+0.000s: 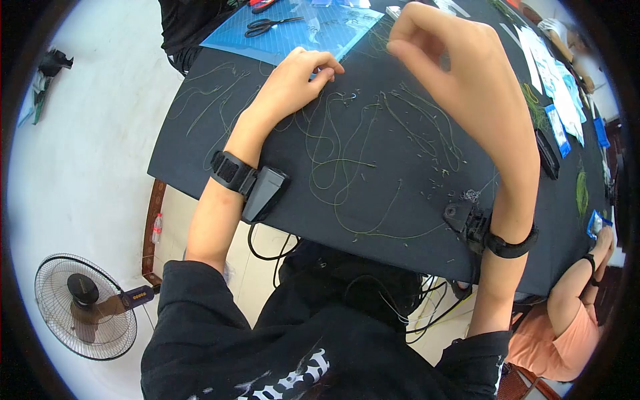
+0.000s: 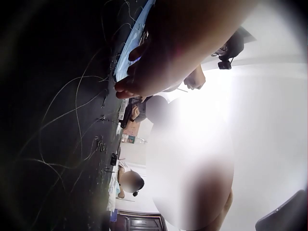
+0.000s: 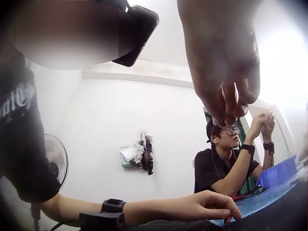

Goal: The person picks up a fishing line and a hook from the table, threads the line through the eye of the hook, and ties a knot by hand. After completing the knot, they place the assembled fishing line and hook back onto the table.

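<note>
a flat, translucent blue plastic sheet point(image 1: 233, 35) lies on the far left part of the broad black table point(image 1: 300, 210), with black-handled metal scissors point(image 1: 267, 26) on it and a small red-handled tool point(image 1: 262, 6) just beyond them. thin green cords point(image 1: 360, 163) spread across the middle. on the right, a flat blue-and-white packet point(image 1: 557, 130) lies just beyond an oblong black case point(image 1: 548, 155); a loose green thread bundle point(image 1: 582, 192) lies nearer and farther right. left of the table is a round black wire-caged fan point(image 1: 83, 290), with a clear plastic bottle point(image 1: 157, 229) between.
</note>
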A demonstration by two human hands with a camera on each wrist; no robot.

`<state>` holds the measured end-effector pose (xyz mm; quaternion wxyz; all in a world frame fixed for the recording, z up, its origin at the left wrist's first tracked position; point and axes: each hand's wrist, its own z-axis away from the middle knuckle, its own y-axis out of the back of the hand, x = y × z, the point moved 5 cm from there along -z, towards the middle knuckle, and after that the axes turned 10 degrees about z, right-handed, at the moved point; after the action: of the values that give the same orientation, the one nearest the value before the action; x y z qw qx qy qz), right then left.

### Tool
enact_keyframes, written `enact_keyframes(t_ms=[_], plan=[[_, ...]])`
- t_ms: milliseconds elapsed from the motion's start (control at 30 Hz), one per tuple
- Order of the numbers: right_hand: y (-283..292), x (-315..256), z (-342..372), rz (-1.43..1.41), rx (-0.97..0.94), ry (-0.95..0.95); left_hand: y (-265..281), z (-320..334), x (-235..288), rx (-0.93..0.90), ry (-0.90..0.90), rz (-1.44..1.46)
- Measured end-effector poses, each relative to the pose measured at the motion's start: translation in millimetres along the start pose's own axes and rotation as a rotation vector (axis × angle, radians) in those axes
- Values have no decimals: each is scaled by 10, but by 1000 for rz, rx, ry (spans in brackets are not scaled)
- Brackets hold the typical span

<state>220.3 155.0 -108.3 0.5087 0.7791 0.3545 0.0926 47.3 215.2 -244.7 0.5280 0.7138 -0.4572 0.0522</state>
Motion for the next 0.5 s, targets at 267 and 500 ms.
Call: enact_keyframes(t_ms=[267, 500], plan=[[62, -69, 24, -87, 32, -71, 111, -41, 85, -130, 121, 175], [98, -115, 94, 17, 25, -23, 100, 24, 170, -246, 30, 110]])
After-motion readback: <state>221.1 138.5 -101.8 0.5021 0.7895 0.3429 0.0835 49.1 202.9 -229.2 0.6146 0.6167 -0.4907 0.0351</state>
